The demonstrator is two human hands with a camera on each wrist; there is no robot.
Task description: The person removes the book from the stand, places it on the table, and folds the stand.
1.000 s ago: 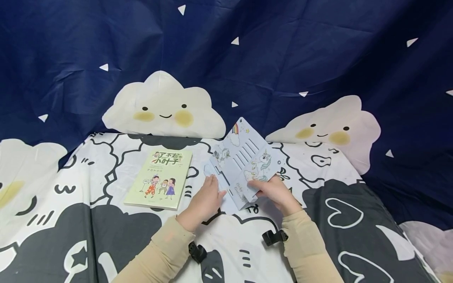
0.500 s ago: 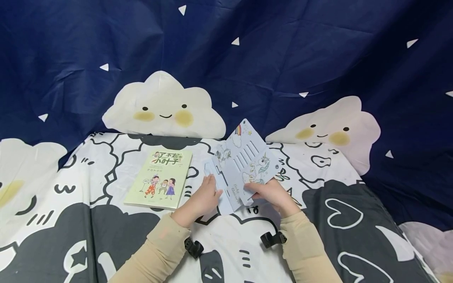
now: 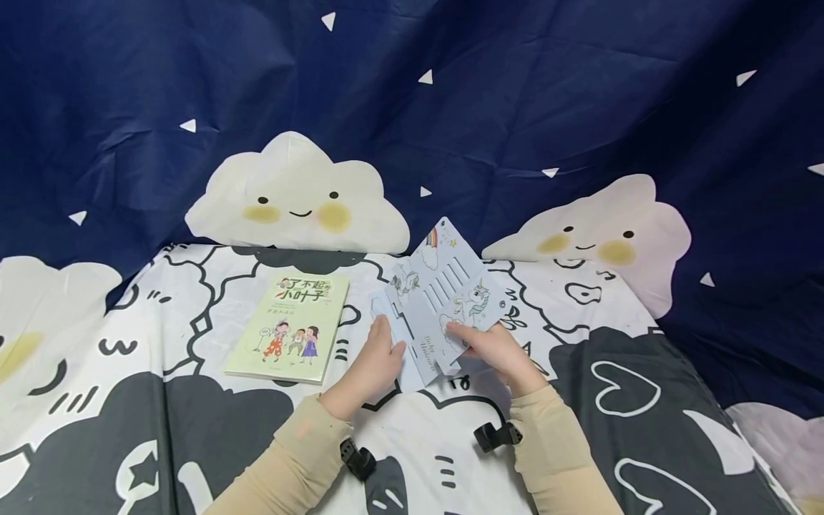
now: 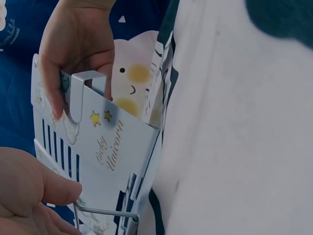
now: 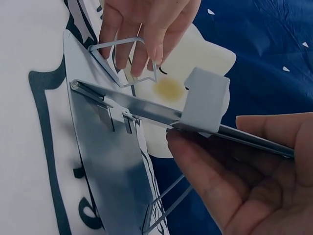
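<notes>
A pale blue metal book stand (image 3: 444,286), printed with unicorns and a rainbow, is held tilted between both hands. Its slotted panel stands partly unfolded from a second plate (image 5: 110,166), visible in the right wrist view. My right hand (image 3: 502,352) pinches the panel's right edge, thumb on the printed face and fingers behind, near a bent metal lip (image 4: 90,81). At the other side, my left hand (image 3: 376,361) holds a thin wire loop (image 5: 117,43) of the stand between thumb and fingers. Left of the hands lies a light green book (image 3: 290,329) with cartoon figures, cover up.
A black, white and grey patterned cloth (image 3: 418,443) covers the surface under the hands. Behind it hangs a dark blue curtain (image 3: 483,107) with white triangles and smiling clouds. Each wrist bears a small black camera, such as the left one (image 3: 357,459).
The stand has shifted slightly right and toward me, still between both hands. My right thumb has moved a little on the panel. The green book stays where it was.
</notes>
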